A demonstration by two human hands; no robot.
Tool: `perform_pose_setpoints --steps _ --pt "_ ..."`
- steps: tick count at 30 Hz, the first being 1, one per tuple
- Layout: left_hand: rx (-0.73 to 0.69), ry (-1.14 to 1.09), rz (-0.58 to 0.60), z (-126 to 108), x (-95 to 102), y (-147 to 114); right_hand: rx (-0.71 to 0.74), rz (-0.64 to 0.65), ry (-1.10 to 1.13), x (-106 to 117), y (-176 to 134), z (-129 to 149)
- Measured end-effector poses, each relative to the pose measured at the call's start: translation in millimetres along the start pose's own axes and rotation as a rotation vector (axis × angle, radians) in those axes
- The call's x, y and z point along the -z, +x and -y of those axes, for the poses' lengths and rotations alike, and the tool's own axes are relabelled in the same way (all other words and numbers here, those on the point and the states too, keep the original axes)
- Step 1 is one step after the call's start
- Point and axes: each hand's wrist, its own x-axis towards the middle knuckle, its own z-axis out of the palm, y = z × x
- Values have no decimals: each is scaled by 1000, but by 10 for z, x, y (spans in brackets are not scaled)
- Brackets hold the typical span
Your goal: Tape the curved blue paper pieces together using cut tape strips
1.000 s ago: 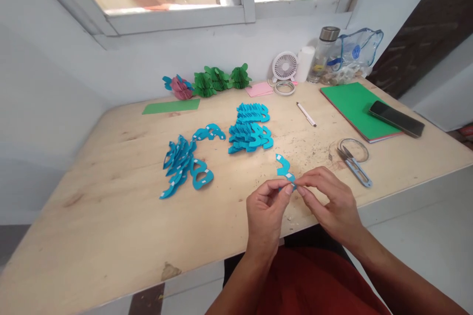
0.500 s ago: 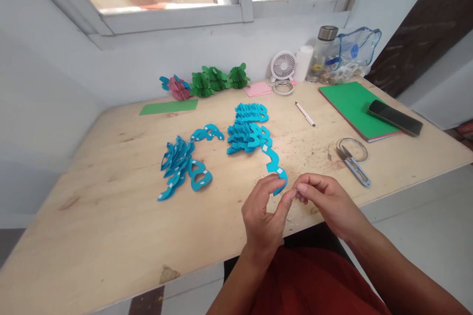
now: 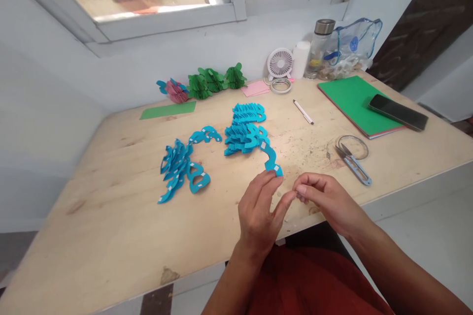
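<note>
Leftward room over tabletop (image 3: 121, 236); snips (image 3: 350, 158) rightward

- A white fan (image 3: 280, 62) stands near the wall (image 3: 155, 51).
- Right of the fan, a metal-capped bottle (image 3: 318, 49) beside a clear bag (image 3: 354, 44).
- In front of the fan, a pen (image 3: 303, 111).

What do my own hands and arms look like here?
The left hand and right hand are bare, with no gloves, rings or watch showing. Both forearms are uncovered; no sleeves show. A dark red garment covers the torso.
</note>
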Motion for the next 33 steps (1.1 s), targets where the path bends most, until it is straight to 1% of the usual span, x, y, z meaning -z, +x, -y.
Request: perform_pose_setpoints --steps 5,11,16,19,21,23,24,26,28,29,31,33 --pt "-110 57 38 31 -27 52 -42 29 61 102 10 11" --pt "-142 101 69 26 -46 100 -29 131 43 193 53 -3" --pt "-180 105 88 27 -51 122 -62 184 122 225 65 6" --pt "-187 100 92 37 -56 125 -73 195 156 226 64 7" --pt "-164 72 93 43 -60 118 -65 174 146 220 62 -3" --pt "-91 25 89 44 -58 100 -44 111 123 209 60 -20" --pt "-27 -6 92 40 -55 87 -25 62 114 201 60 -28" --pt "157 -98 114 23 -44 54 29 -56 112 176 65 -40" --pt "374 -237 143 -5 -33 17 86 -150 132 135 76 -43" --pt "477 -317 151 -22 -30 -1 106 -171 146 108 82 -43" --pt "639 -460 146 -55 -33 -33 118 -159 163 39 96 -43" --pt "730 -550 119 -81 -47 -56 117 -112 151 -42 112 -49"
